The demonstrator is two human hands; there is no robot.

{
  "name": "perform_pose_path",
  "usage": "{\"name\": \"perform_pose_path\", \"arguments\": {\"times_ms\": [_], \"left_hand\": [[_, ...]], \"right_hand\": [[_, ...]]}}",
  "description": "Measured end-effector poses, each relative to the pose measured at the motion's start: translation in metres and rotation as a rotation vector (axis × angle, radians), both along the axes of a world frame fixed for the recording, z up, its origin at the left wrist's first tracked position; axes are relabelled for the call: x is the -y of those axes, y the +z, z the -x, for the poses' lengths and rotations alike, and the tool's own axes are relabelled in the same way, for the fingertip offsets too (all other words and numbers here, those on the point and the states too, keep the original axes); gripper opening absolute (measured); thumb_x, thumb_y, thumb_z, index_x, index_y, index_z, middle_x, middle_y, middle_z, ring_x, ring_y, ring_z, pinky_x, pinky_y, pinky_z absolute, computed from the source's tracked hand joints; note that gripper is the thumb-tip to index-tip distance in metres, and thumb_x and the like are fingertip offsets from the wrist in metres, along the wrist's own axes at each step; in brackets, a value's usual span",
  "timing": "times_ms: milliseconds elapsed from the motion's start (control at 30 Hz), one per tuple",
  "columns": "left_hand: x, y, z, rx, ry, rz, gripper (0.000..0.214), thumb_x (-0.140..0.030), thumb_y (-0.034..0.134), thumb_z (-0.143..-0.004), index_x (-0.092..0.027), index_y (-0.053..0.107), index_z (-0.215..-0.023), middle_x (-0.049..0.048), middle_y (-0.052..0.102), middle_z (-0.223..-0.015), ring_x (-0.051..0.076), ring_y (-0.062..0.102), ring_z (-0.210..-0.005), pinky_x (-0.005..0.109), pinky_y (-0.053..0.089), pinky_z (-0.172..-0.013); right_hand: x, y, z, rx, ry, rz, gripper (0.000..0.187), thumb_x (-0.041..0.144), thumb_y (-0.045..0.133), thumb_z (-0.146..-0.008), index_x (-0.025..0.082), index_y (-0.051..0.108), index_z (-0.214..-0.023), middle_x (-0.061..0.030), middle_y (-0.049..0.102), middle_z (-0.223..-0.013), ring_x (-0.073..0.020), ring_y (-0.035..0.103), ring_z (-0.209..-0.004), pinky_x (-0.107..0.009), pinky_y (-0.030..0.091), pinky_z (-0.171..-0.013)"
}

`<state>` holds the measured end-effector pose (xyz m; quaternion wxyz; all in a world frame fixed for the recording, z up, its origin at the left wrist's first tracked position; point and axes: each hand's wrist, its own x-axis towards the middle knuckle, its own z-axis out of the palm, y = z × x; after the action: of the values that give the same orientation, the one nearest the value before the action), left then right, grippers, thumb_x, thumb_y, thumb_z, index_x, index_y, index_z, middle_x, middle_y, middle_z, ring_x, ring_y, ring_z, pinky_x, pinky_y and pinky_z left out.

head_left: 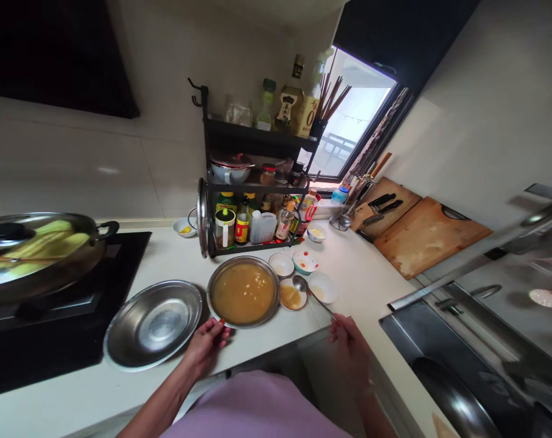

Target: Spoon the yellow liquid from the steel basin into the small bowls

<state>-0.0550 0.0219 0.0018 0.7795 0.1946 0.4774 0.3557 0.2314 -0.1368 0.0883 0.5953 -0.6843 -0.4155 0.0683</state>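
Note:
My left hand (207, 345) pinches the near rim of a round metal bowl (252, 325), thumb on top and fingers below. Cloudy brown broth (241, 295) fills it, with pale bits floating near the middle. My right hand (350, 350) is closed around the handle end of a metal spoon (320, 303). The spoon's head hangs over or rests at a small bowl (283, 303) of light brown liquid; I cannot tell whether they touch. Close by stand other small bowls: a white one (281, 257), a teal-sided one (295, 266) and a white one (334, 286).
An empty metal basin (120, 353) sits left of the broth. Beyond it a lidded pan (86, 271) stands on the black stove (75, 359). A bottle rack (257, 188) backs the counter. Right are cutting boards (428, 234), knives (383, 201) and a sink (403, 334).

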Motion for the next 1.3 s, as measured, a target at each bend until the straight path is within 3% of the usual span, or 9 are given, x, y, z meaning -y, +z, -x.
{"name": "perform_pose_path", "arguments": {"times_ms": [167,333,467,567,733,900,1300], "left_hand": [[0.001,0.005,0.0,0.003,0.003,0.005,0.013,-0.007,0.06,-0.081,-0.013,0.055,-0.07,0.0051,0.065,-0.061,0.009,0.06,-0.048,0.017,0.046,-0.043],[0.002,0.005,0.0,0.002,-0.002,0.002,0.012,-0.008,0.059,-0.083,-0.013,0.054,-0.073,0.0038,0.065,-0.06,0.009,0.06,-0.049,0.017,0.046,-0.044],[0.001,0.007,0.0,-0.005,-0.004,-0.01,0.012,-0.008,0.058,-0.083,-0.013,0.054,-0.073,0.0034,0.065,-0.06,0.009,0.059,-0.048,0.017,0.045,-0.044],[0.001,0.008,-0.001,-0.021,-0.006,-0.011,0.013,-0.008,0.059,-0.083,-0.013,0.054,-0.072,0.0036,0.064,-0.059,0.008,0.058,-0.047,0.017,0.045,-0.043],[0.001,0.007,0.0,-0.012,-0.008,-0.009,0.014,-0.009,0.061,-0.081,-0.013,0.054,-0.07,0.0037,0.064,-0.059,0.009,0.058,-0.048,0.017,0.045,-0.044],[0.001,0.006,0.0,0.007,-0.014,-0.016,0.013,-0.008,0.061,-0.081,-0.013,0.055,-0.07,0.0037,0.064,-0.059,0.009,0.059,-0.049,0.017,0.045,-0.044],[-0.001,0.004,0.002,0.036,-0.011,0.022,0.012,-0.008,0.061,-0.081,-0.014,0.055,-0.073,0.0045,0.066,-0.061,0.01,0.06,-0.049,0.017,0.045,-0.044]], "right_hand": [[-0.013,0.0,0.019,0.035,0.117,-0.036,0.024,0.033,0.046,-0.091,0.02,0.065,-0.097,-0.0018,0.062,-0.075,-0.0122,0.056,-0.053,-0.026,0.051,-0.051],[-0.044,-0.023,0.042,-0.003,0.212,-0.041,0.026,0.034,0.045,-0.091,0.02,0.066,-0.097,-0.0009,0.061,-0.074,-0.0108,0.058,-0.051,-0.024,0.051,-0.049],[-0.064,-0.04,0.055,-0.168,0.2,-0.022,0.031,0.043,0.05,-0.087,0.017,0.065,-0.094,-0.0006,0.062,-0.066,-0.0123,0.059,-0.049,-0.024,0.051,-0.046],[-0.072,-0.042,0.061,-0.364,0.118,-0.021,0.036,0.049,0.053,-0.084,0.016,0.061,-0.093,0.0008,0.061,-0.056,-0.0126,0.057,-0.042,-0.024,0.048,-0.041],[-0.074,-0.032,0.058,-0.591,-0.029,-0.056,0.037,0.05,0.061,-0.076,0.015,0.058,-0.088,0.0014,0.061,-0.051,-0.0126,0.054,-0.04,-0.021,0.042,-0.036],[-0.069,-0.016,0.05,-0.686,-0.049,-0.104,0.033,0.045,0.066,-0.07,0.016,0.058,-0.083,0.0007,0.061,-0.051,-0.0123,0.053,-0.042,-0.019,0.038,-0.035],[-0.027,0.022,0.016,-0.475,-0.209,-0.072,0.034,0.048,0.065,-0.075,0.016,0.06,-0.086,-0.0006,0.064,-0.058,-0.0124,0.053,-0.044,-0.023,0.042,-0.041]]}}
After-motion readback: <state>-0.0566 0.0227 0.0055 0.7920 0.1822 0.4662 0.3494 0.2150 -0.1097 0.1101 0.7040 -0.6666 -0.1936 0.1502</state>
